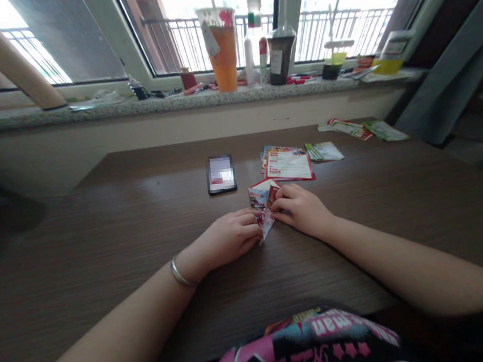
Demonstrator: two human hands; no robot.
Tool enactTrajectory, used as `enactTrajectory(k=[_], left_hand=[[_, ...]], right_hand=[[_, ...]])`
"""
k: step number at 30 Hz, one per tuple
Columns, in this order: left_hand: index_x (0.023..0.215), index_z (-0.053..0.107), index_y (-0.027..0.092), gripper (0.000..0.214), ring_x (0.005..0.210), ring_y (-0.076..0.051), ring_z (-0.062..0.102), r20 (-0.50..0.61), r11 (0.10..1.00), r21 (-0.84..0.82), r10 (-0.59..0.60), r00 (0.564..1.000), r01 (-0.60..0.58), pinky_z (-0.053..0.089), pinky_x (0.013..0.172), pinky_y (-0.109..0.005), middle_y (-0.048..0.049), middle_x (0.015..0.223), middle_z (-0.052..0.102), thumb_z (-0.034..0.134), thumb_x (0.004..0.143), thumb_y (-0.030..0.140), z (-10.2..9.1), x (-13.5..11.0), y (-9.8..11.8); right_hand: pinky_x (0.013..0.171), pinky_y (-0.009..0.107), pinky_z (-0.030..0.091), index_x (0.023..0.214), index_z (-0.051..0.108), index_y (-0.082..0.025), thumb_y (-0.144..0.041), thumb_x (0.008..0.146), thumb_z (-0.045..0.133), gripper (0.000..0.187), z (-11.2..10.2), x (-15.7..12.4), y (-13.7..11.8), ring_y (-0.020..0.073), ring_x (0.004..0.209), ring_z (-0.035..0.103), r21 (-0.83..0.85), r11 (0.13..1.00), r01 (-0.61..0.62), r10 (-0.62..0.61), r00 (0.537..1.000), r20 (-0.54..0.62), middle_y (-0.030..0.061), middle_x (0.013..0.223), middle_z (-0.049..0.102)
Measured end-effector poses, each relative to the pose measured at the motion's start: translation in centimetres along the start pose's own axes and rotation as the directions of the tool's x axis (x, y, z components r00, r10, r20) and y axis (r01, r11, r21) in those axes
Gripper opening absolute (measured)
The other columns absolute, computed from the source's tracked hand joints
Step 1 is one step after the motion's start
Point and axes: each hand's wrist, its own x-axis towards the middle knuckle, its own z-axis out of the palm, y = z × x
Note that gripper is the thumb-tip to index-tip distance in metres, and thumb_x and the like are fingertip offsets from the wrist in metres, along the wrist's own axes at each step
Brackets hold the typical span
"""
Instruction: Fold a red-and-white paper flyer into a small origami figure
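A folded, printed sheet of red and white paper (262,203) stands partly raised on the brown wooden table (101,234) between my hands. My left hand (227,238), with a silver bangle on its wrist, has its fingers curled and pinched on the paper's lower left edge. My right hand (300,206) is closed on the paper's right side, fingertips pressed to the fold. Both hands rest on the table.
A black phone (221,174) lies just behind the paper. Flyers (288,164) and more leaflets (324,151) lie to the right, others (350,128) near the far edge. The windowsill holds an orange drink cup (222,49), a bottle (254,40), a dark cup (280,55).
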Motion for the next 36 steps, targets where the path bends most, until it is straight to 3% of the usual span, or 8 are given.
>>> enactTrajectory(k=[5, 13, 18, 22, 30, 36], left_hand=[[0.091, 0.064, 0.017, 0.017, 0.092, -0.02, 0.061, 0.006, 0.999, 0.036, -0.035, 0.999, 0.035, 0.049, 0.091, -0.039, -0.0076, 0.096, 0.066, 0.048, 0.093, 0.023, 0.3, 0.2, 0.3], [0.092, 0.063, 0.02, 0.009, 0.09, -0.018, 0.059, -0.037, 0.984, -0.039, -0.173, 0.984, 0.172, 0.051, 0.083, -0.033, -0.0054, 0.096, 0.062, 0.056, 0.09, 0.025, 1.6, 0.1, 0.2], [0.097, 0.061, 0.02, 0.01, 0.105, -0.021, 0.056, -0.046, 0.971, -0.1, -0.224, 0.973, 0.219, 0.049, 0.094, -0.037, -0.0076, 0.108, 0.06, 0.055, 0.089, 0.023, 1.8, 0.2, 0.3], [0.115, 0.054, 0.019, 0.03, 0.124, -0.025, 0.047, -0.05, 0.952, -0.095, -0.296, 0.954, 0.29, 0.04, 0.107, -0.042, -0.0104, 0.126, 0.055, 0.056, 0.088, 0.03, 2.0, 0.0, 0.3], [0.127, 0.05, 0.018, 0.046, 0.139, -0.027, 0.031, 0.047, 0.937, 0.026, -0.348, 0.936, 0.347, 0.025, 0.116, -0.044, -0.0089, 0.144, 0.045, 0.05, 0.09, 0.045, 2.2, -0.3, 0.0], [0.135, 0.046, 0.016, 0.061, 0.14, -0.025, 0.029, 0.088, 0.915, 0.058, -0.403, 0.911, 0.399, 0.022, 0.117, -0.04, -0.0091, 0.147, 0.041, 0.052, 0.087, 0.052, 1.9, 0.1, 0.3]], right_hand=[[0.085, 0.039, 0.049, 0.096, 0.072, -0.022, -0.039, 0.088, 0.059, 0.023, 0.5, 0.2, -0.1, 0.0228, 0.096, 0.058, 0.062, 0.998, -0.014, 0.01, 0.998, 0.069, 0.0079, 0.103, 0.067], [0.089, 0.041, 0.048, 0.099, 0.074, -0.023, -0.042, 0.088, 0.058, 0.027, 0.5, 0.6, -0.4, 0.0246, 0.101, 0.056, 0.057, 0.996, -0.061, 0.054, 0.992, 0.114, 0.0061, 0.104, 0.07], [0.089, 0.04, 0.048, 0.1, 0.074, -0.024, -0.043, 0.087, 0.059, 0.027, 0.2, 0.7, -0.4, 0.0248, 0.101, 0.056, 0.049, 0.995, -0.087, 0.08, 0.988, 0.134, 0.0044, 0.105, 0.07], [0.089, 0.039, 0.047, 0.098, 0.074, -0.025, -0.041, 0.086, 0.061, 0.023, 0.2, 0.7, -0.5, 0.0233, 0.101, 0.057, 0.065, 0.993, -0.104, 0.095, 0.988, 0.124, 0.0034, 0.107, 0.07], [0.09, 0.039, 0.046, 0.093, 0.071, -0.023, -0.036, 0.084, 0.065, 0.017, 0.3, 0.7, -0.4, 0.0226, 0.1, 0.057, 0.135, 0.983, -0.123, 0.107, 0.987, 0.121, 0.0033, 0.106, 0.07], [0.089, 0.04, 0.045, 0.091, 0.067, -0.022, -0.033, 0.082, 0.065, 0.014, 0.4, 0.9, -0.4, 0.0232, 0.101, 0.056, 0.162, 0.974, -0.161, 0.14, 0.981, 0.132, 0.0044, 0.105, 0.069]])
